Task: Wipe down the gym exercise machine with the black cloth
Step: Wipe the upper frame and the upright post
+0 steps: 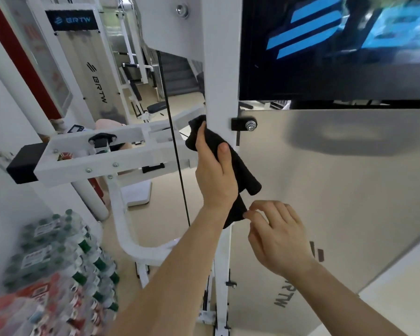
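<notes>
**Asker:** Where are your hands and the cloth?

**Me:** My left hand (pixel 215 173) is wrapped round the black cloth (pixel 246 175), thumb on top. It presses the cloth against the left edge of the machine's white post (pixel 220 81), just below a dark screen (pixel 335 44). The cloth's loose end hangs down the post. My right hand (pixel 279 238) is lower, with its fingers curled. Its thumb and forefinger look to be pinching that loose end, though the picture is soft there.

**Asker:** How should this stroke go?

**Me:** I judge it best to fold the loose end under my left palm so nothing flaps. Then I'd draw the cloth straight down the post with even pressure, wrapping it round the edges. I'd steer clear of the thin black cable (pixel 177 151) to the left and work round the bolt (pixel 251 124) on the right.
</notes>
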Motion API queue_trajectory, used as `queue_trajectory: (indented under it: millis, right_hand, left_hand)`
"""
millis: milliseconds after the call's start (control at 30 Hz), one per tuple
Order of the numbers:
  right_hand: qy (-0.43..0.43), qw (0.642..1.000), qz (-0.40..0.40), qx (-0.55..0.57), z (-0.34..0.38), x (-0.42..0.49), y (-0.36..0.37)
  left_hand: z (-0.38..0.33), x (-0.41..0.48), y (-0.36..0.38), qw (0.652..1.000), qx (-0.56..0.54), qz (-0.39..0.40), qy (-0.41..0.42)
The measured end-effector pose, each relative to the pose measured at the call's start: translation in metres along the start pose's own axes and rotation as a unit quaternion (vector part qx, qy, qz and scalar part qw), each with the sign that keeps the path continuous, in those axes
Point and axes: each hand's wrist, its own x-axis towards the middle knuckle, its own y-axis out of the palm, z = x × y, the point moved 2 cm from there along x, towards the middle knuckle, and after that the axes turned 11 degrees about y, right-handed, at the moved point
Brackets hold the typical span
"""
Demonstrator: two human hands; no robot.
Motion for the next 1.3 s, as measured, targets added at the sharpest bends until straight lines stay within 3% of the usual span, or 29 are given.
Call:
queue_trajectory:
  millis: [233, 367, 467, 733, 833, 967, 1100, 1233, 1300]
  right_hand:
    - [0.037, 0.998, 0.050, -0.004, 0.002, -0.060, 0.050]
    - [0.042, 0.995, 0.095, -0.013, -0.011, -0.083, 0.074]
    - [0.049, 0.995, 0.083, 0.007, -0.014, -0.100, 0.099]
    - [0.037, 0.998, 0.054, 0.011, -0.033, -0.178, 0.169]
    - [0.037, 0.998, 0.039, 0.022, -0.040, -0.197, 0.189]
    - [0.019, 0.999, 0.012, 0.036, -0.034, -0.217, 0.217]
    - [0.028, 0.999, -0.022, 0.034, -0.033, -0.240, 0.238]
    - [0.032, 0.999, -0.030, 0.018, -0.038, -0.270, 0.256]
    - [0.027, 0.999, -0.025, 0.013, -0.042, -0.285, 0.261]
  left_hand:
    - [0.071, -0.092, -0.011, 0.991, 0.056, 0.095, -0.070]
    - [0.054, -0.059, -0.004, 0.997, 0.015, 0.067, -0.032]
    - [0.067, -0.062, 0.003, 0.999, 0.000, 0.031, 0.018]
    - [0.180, -0.208, 0.005, 0.992, 0.090, 0.066, -0.063]
    - [0.167, -0.184, 0.011, 0.997, 0.068, 0.026, -0.018]
    - [0.170, -0.160, 0.018, 0.992, 0.055, -0.035, 0.104]
    - [0.217, -0.222, 0.021, 0.990, 0.116, -0.015, 0.079]
    - [0.263, -0.266, 0.018, 0.959, 0.233, -0.003, 0.158]
    - [0.260, -0.263, 0.019, 0.962, 0.218, -0.018, 0.161]
